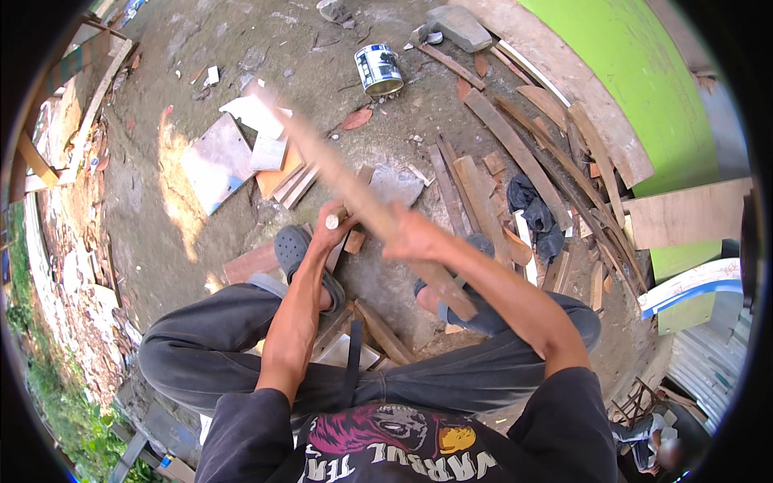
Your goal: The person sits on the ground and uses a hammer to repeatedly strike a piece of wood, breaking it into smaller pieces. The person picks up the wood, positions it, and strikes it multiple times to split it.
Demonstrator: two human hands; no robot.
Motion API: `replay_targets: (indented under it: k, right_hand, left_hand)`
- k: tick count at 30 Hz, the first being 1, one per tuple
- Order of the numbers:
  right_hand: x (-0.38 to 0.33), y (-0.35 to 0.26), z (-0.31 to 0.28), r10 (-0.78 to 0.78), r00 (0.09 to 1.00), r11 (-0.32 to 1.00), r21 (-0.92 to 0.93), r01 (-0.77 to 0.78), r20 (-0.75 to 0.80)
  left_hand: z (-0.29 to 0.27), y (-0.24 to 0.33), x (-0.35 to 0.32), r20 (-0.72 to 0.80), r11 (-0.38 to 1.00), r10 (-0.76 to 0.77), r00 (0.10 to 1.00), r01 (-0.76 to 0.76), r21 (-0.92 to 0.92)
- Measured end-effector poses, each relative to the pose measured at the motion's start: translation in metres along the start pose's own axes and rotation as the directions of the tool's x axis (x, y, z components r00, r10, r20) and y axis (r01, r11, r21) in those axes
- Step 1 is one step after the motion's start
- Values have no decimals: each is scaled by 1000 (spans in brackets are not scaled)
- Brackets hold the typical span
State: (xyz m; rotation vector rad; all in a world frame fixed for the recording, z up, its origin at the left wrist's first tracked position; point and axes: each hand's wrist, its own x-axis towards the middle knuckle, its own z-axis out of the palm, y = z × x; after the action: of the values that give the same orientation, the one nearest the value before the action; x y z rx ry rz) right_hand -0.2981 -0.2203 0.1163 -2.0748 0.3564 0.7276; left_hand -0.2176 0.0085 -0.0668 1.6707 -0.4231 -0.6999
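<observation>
My right hand (415,236) is closed around a long wooden strip (338,165) that slants from the upper left down toward my right knee; the strip looks motion-blurred. My left hand (332,224) grips a short pale wooden handle whose round end shows above my fingers; what it belongs to is hidden. Both hands hover above my feet in dark clogs (294,245), over bare dirt ground.
Loose planks and offcuts (515,153) lie piled to the right beside a green curved wall (644,72). Flat board pieces (217,161) lie to the left. A metal tin (378,68) and a stone (459,26) sit farther off. Dark cloth (535,209) lies among the planks.
</observation>
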Motion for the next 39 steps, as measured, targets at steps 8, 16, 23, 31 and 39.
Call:
replay_targets:
  k: [8, 16, 23, 31, 39]
  right_hand:
    - [-9, 39, -31, -53, 959, 997, -72, 34, -279]
    - [-9, 79, -69, -36, 915, 997, 51, 62, -402]
    - [5, 105, -60, 48, 911, 942, -284, -177, -410]
    - [22, 160, -27, 238, 950, 898, -325, -295, -204]
    - [20, 203, 12, 229, 947, 973, 69, -219, -226]
  left_hand:
    - [16, 41, 5, -16, 996, -84, 996, 84, -3]
    - [21, 48, 3, -104, 974, -193, 976, 203, 100]
    - [27, 47, 0, -169, 975, -191, 967, 206, 81]
    - [29, 49, -1, -200, 970, -170, 965, 199, 138]
    - [26, 53, 2, -140, 958, -248, 959, 264, 109]
